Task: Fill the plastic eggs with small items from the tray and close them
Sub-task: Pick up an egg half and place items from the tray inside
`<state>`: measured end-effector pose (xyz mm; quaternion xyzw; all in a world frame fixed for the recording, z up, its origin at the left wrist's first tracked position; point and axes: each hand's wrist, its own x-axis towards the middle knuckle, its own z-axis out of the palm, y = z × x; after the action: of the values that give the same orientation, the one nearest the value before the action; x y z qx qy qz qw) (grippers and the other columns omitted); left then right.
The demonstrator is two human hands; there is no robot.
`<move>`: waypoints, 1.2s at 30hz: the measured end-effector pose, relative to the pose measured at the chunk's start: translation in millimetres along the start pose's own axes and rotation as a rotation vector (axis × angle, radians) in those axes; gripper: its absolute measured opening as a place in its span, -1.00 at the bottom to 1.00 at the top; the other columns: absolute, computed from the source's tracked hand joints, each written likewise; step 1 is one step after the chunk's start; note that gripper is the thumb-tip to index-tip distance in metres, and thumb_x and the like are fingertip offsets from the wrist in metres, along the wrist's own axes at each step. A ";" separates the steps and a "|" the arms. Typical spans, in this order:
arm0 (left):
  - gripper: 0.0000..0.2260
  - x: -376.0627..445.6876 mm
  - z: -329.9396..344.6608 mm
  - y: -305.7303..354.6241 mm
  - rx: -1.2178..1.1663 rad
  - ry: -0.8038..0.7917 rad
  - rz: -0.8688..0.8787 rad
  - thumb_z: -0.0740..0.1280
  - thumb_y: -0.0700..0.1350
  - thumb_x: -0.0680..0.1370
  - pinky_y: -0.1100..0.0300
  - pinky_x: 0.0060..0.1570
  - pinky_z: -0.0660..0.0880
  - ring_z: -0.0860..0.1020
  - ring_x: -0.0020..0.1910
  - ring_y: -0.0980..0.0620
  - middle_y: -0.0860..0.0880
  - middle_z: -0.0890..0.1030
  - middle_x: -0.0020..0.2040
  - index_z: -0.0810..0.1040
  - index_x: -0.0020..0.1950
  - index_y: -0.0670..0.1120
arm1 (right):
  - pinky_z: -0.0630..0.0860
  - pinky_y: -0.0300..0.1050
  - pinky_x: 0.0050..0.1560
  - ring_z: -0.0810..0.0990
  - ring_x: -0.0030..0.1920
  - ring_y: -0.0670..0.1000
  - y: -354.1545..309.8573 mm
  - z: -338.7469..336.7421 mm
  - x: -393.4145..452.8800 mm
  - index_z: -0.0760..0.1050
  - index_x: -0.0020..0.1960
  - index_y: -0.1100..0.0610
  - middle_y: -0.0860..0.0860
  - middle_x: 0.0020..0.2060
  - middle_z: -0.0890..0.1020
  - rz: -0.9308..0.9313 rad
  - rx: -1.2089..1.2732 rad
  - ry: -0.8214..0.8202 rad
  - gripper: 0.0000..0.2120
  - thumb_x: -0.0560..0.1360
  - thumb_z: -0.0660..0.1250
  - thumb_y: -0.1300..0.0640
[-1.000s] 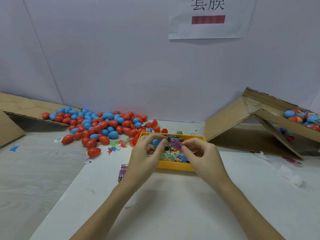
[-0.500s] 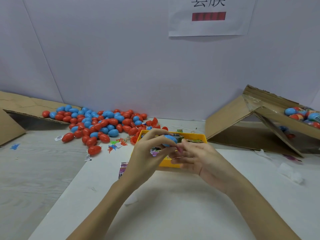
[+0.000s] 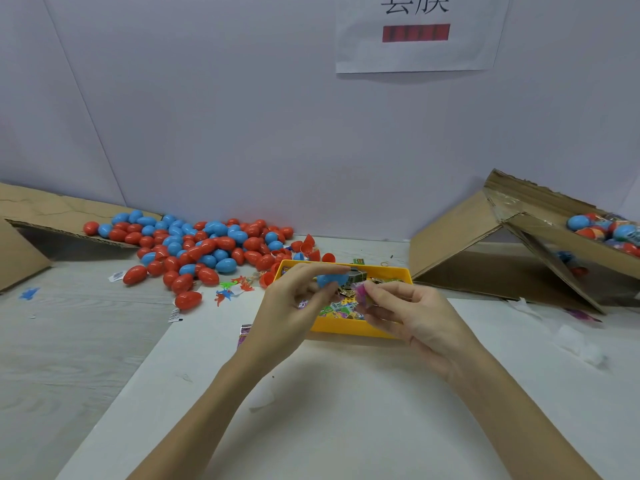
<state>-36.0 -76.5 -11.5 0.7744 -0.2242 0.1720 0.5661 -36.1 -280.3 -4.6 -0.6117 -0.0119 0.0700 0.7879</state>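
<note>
A yellow tray (image 3: 349,328) of small colourful items sits at the middle of the white sheet. Over its left half, my left hand (image 3: 291,306) grips a blue plastic egg piece (image 3: 330,279) between thumb and fingers. My right hand (image 3: 408,313), just right of it over the tray, pinches a small crumpled pink-purple packet (image 3: 360,292) close to the blue piece. Whether the egg piece is a half or a whole egg is hidden by my fingers.
A heap of red and blue eggs (image 3: 194,247) spreads at the back left by a flattened cardboard box (image 3: 31,216). A tilted cardboard box (image 3: 519,244) at the right holds more eggs (image 3: 602,230). Tiny plastic figures (image 3: 232,289) and a purple packet (image 3: 244,332) lie left of the tray.
My left hand lifted the blue egg piece up into view. My right hand crumpled the purple packet and brought it beside the egg piece, then drew slightly right.
</note>
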 end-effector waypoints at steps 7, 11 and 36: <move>-0.74 -1.8 8.0 -2.7 -0.012 -0.024 -0.051 0.45 -0.13 0.58 0.19 0.08 0.61 0.66 0.06 0.03 0.12 0.68 0.06 0.57 0.26 -0.02 | 0.70 -0.15 -0.11 0.77 -0.10 0.04 4.6 8.1 -1.0 0.73 -0.01 0.20 0.07 -0.16 0.77 -0.142 -0.149 0.172 -0.67 0.39 0.51 -0.04; -0.78 -1.7 9.3 -6.5 0.011 -0.009 -0.037 0.46 -0.13 0.57 0.25 0.05 0.59 0.66 0.07 0.06 0.18 0.66 0.05 0.59 0.21 -0.04 | 0.69 -0.19 -0.15 0.77 -0.12 0.02 5.2 10.1 -1.3 0.74 0.01 0.16 0.05 -0.18 0.77 -0.159 -0.171 0.197 -0.66 0.38 0.51 -0.06; -0.66 -1.0 8.5 -3.2 -0.172 0.033 -0.137 0.54 -0.26 0.49 0.28 0.07 0.59 0.68 0.10 0.06 0.01 0.69 0.09 0.56 0.22 -0.11 | 0.69 -0.16 -0.07 0.75 -0.02 0.00 10.9 12.5 -0.3 0.69 0.12 0.11 0.01 -0.04 0.76 -0.223 -0.254 0.120 -0.80 0.50 0.50 0.15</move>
<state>-35.0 -83.7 -17.2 0.7335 -0.1755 0.1259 0.6445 -38.7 -265.6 -12.0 -0.7043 -0.0413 -0.0566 0.7064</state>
